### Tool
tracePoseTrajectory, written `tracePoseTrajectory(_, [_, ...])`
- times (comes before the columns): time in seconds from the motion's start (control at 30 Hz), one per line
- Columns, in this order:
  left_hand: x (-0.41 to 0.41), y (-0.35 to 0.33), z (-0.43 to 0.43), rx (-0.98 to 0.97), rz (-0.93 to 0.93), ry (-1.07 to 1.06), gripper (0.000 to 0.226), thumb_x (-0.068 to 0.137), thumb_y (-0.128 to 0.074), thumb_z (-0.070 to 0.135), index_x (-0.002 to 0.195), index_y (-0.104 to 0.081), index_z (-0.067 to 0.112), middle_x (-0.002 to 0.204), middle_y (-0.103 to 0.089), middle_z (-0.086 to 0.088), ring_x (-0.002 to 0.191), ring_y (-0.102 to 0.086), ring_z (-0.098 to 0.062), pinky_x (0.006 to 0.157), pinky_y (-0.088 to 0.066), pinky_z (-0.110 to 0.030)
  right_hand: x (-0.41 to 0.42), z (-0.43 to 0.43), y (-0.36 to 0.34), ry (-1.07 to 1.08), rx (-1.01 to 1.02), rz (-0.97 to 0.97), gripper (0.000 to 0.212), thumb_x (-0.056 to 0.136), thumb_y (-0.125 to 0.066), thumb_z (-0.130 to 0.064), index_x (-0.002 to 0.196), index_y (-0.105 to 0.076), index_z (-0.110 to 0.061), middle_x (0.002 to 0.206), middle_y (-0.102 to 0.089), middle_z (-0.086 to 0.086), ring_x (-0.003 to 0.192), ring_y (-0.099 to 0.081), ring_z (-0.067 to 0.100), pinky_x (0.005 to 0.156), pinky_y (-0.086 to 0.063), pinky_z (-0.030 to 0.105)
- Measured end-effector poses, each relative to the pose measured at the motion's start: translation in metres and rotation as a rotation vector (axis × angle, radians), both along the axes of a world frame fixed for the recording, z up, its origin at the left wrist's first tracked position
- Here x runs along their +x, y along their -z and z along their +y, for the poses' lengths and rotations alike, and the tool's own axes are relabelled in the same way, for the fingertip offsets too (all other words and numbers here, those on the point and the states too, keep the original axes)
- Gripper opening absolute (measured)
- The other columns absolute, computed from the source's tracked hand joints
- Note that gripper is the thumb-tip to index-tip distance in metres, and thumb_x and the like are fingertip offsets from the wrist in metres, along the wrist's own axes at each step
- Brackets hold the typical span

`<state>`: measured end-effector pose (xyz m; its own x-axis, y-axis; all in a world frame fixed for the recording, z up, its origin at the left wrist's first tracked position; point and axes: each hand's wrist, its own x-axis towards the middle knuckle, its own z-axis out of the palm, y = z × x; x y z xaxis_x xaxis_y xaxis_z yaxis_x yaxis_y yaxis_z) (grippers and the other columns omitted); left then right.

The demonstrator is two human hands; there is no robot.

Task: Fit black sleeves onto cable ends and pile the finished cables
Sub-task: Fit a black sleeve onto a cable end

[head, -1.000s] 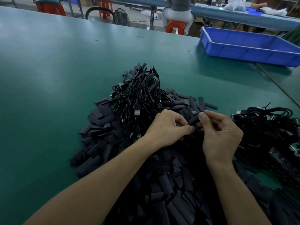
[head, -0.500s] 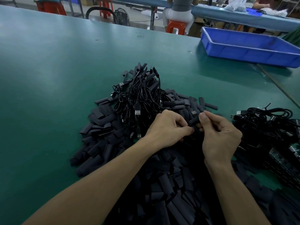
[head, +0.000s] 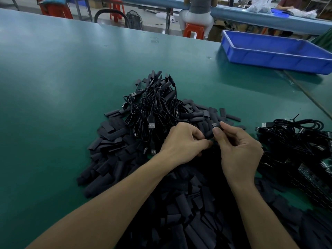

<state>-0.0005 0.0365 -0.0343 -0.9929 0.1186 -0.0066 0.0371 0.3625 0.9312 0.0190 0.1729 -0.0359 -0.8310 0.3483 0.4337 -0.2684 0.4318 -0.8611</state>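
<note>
The black sleeve (head: 209, 133) sat tilted between both hands, a metal plug tip (head: 214, 124) showing at its upper end. The right hand (head: 239, 150) pinched it with thumb and forefinger; the left hand (head: 181, 142), fingers curled, gripped its lower end. Both hovered over the loose sleeves (head: 115, 159) on the green tabletop (head: 62, 78), just before the tangled cables (head: 156, 105).
</note>
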Motion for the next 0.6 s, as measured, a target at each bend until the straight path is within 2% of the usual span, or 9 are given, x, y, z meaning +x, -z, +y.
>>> tracePoseTrajectory(0.1, [-0.001, -0.003, 0.0, 0.051, 0.008, -0.009, 0.017, 0.082, -0.079, 0.033, 0.071, -0.071, 0.022, 0.058, -0.071, 0.001, 0.053, -0.067, -0.01, 0.051, -0.049, -0.024, 0.001, 0.002, -0.001, -0.031, 0.029, -0.017, 0.031, 0.084, -0.079, -0.023, 0.112, -0.07, -0.033, 0.084, -0.068, -0.025, 0.081, -0.067, -0.004, 0.079, -0.051, 0.011])
tracePoseTrajectory(0.17, [-0.001, -0.007, -0.001, 0.106, 0.01, -0.026, 0.016, 0.083, -0.08, 0.028, 0.072, -0.071, 0.021, 0.059, -0.071, -0.002, 0.051, -0.066, -0.012, 0.047, -0.049, -0.023, 0.003, 0.002, -0.004, 0.003, 0.108, 0.023, 0.031, 0.089, -0.074, -0.023, 0.119, -0.07, -0.025, 0.085, -0.066, -0.026, 0.08, -0.065, -0.005, 0.079, -0.046, 0.006])
tracePoseTrajectory(0.2, [-0.001, -0.011, -0.002, 0.136, 0.01, -0.033, 0.015, 0.083, -0.08, 0.026, 0.075, -0.07, 0.02, 0.06, -0.071, -0.002, 0.05, -0.066, -0.013, 0.047, -0.05, -0.023, 0.004, 0.004, -0.008, 0.041, 0.173, 0.047, 0.031, 0.092, -0.069, -0.02, 0.124, -0.069, -0.02, 0.088, -0.066, -0.023, 0.081, -0.064, -0.003, 0.081, -0.044, 0.008])
tracePoseTrajectory(0.27, [-0.001, -0.024, -0.009, 0.165, 0.033, -0.042, 0.014, 0.085, -0.08, 0.023, 0.083, -0.068, 0.016, 0.065, -0.073, -0.004, 0.051, -0.067, -0.016, 0.047, -0.052, -0.025, 0.005, 0.009, -0.014, 0.115, 0.325, 0.002, 0.038, 0.095, -0.06, -0.011, 0.132, -0.062, -0.014, 0.099, -0.068, -0.007, 0.095, -0.062, 0.012, 0.092, -0.045, 0.024])
tracePoseTrajectory(0.33, [-0.003, -0.042, -0.019, 0.165, 0.123, -0.073, 0.016, 0.086, -0.079, 0.02, 0.091, -0.063, 0.02, 0.068, -0.074, 0.0, 0.05, -0.068, -0.014, 0.045, -0.052, -0.023, 0.007, 0.017, -0.019, 0.191, 0.554, -0.184, 0.043, 0.092, -0.057, -0.011, 0.135, -0.06, -0.014, 0.122, -0.065, 0.007, 0.118, -0.053, 0.03, 0.106, -0.037, 0.041])
tracePoseTrajectory(0.37, [-0.005, -0.051, -0.027, 0.158, 0.179, -0.112, 0.02, 0.086, -0.078, 0.018, 0.094, -0.061, 0.023, 0.068, -0.073, 0.003, 0.049, -0.067, -0.013, 0.044, -0.051, -0.021, 0.008, 0.019, -0.02, 0.22, 0.663, -0.303, 0.043, 0.092, -0.056, -0.016, 0.135, -0.059, -0.016, 0.13, -0.061, 0.01, 0.126, -0.048, 0.033, 0.112, -0.031, 0.046])
tracePoseTrajectory(0.43, [-0.011, -0.064, -0.043, 0.132, 0.264, -0.225, 0.023, 0.088, -0.075, 0.018, 0.1, -0.058, 0.026, 0.067, -0.072, 0.007, 0.046, -0.065, -0.009, 0.04, -0.049, -0.019, 0.011, 0.021, -0.021, 0.235, 0.762, -0.516, 0.041, 0.095, -0.05, -0.027, 0.135, -0.059, -0.021, 0.133, -0.058, 0.011, 0.129, -0.045, 0.035, 0.118, -0.019, 0.048])
tracePoseTrajectory(0.5, [-0.017, -0.066, -0.057, 0.085, 0.291, -0.326, 0.022, 0.09, -0.072, 0.017, 0.104, -0.057, 0.024, 0.07, -0.071, 0.003, 0.044, -0.063, -0.007, 0.039, -0.048, -0.019, 0.013, 0.021, -0.022, 0.224, 0.765, -0.608, 0.039, 0.097, -0.045, -0.033, 0.131, -0.062, -0.023, 0.128, -0.06, 0.011, 0.125, -0.047, 0.035, 0.117, -0.019, 0.048])
tracePoseTrajectory(0.6, [-0.026, -0.063, -0.067, 0.049, 0.251, -0.395, 0.027, 0.094, -0.067, 0.016, 0.117, -0.057, 0.023, 0.105, -0.061, -0.001, 0.049, -0.065, -0.008, 0.045, -0.054, -0.024, 0.013, 0.022, -0.023, 0.243, 0.773, -0.555, 0.032, 0.096, -0.052, -0.036, 0.119, -0.071, -0.023, 0.124, -0.059, 0.01, 0.123, -0.047, 0.033, 0.115, -0.023, 0.047])
